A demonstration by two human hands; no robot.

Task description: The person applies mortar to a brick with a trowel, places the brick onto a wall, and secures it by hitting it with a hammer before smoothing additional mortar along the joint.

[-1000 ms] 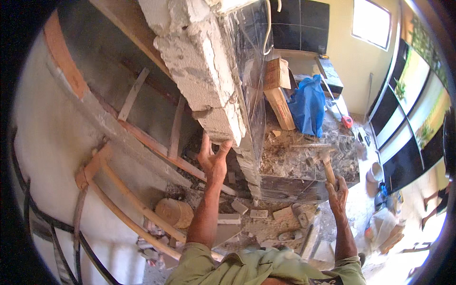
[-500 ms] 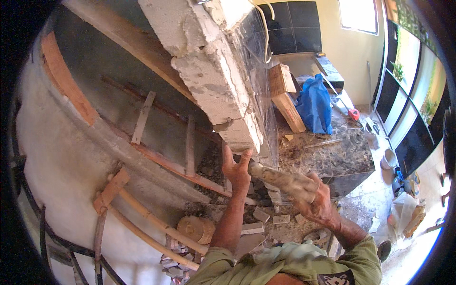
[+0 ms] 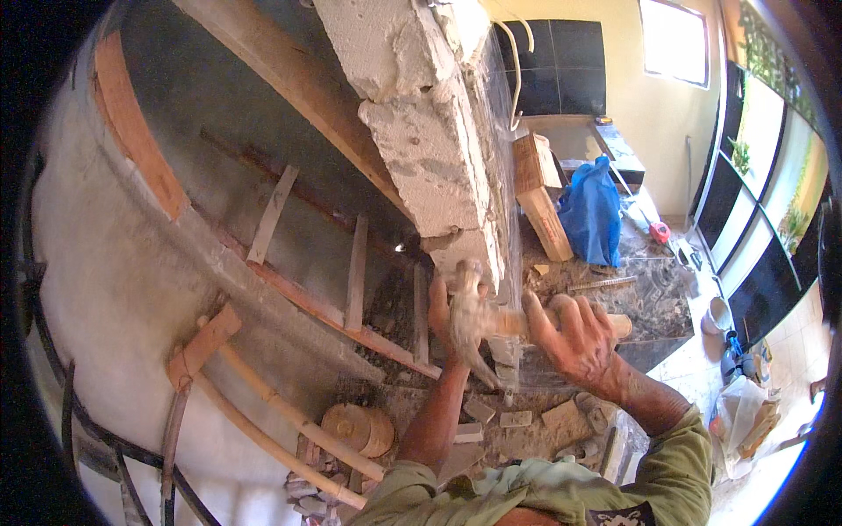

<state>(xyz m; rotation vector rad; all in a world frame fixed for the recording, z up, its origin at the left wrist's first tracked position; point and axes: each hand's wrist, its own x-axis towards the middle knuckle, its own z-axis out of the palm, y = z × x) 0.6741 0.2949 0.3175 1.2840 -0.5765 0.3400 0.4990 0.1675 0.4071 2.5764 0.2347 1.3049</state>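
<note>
My right hand (image 3: 579, 342) grips the wooden handle (image 3: 621, 325) of a hammer, held almost level. Its dusty, blurred head (image 3: 474, 320) lies in front of the lower end of a rough white block column (image 3: 417, 140). Behind that head, my left hand (image 3: 438, 307) is partly hidden, its fingers raised to the underside of the bottom block (image 3: 456, 245). A clear sheet and loose pale cables (image 3: 517, 79) run along the column's right side.
Curved concrete (image 3: 114, 263) with timber battens (image 3: 355, 280) and poles (image 3: 289, 421) is left. A rubble-strewn tiled counter (image 3: 649, 298) holds a carton (image 3: 539, 202), blue bag (image 3: 588, 219) and tape measure (image 3: 659, 231). Rubble (image 3: 513, 419), a round tub (image 3: 355, 430) and white bucket (image 3: 715, 316) lie around.
My right hand has swung the hammer from low right up and left to the column's lower end. My left hand remains at the block, now partly covered. The view has shifted slightly.
</note>
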